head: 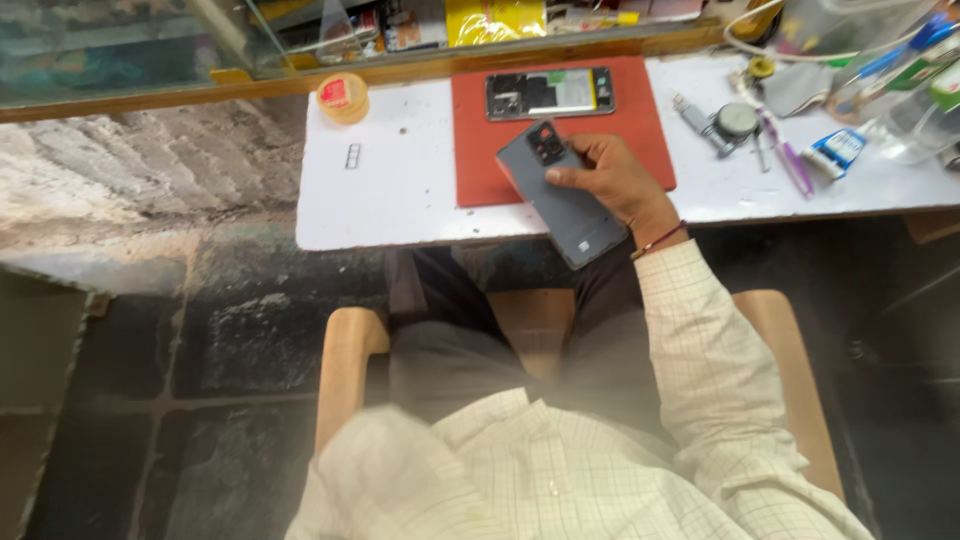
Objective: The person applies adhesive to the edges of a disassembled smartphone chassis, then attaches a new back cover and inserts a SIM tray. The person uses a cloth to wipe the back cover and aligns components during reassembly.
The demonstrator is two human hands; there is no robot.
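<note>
Grey phone back cover [565, 195] — gripped by right hand [610, 175], over red mat [480, 140].

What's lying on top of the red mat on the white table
On the red mat lies an opened phone, insides showing. The right hand holds a grey back cover over the mat's near edge, hiding the mat beneath it.

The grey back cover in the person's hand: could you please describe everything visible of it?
The grey back cover is a flat, matte, rounded rectangle with a dark camera cut-out block near its top. It lies tilted, partly over the red mat and jutting past the table edge. The right hand grips it, thumb across its face.
</note>
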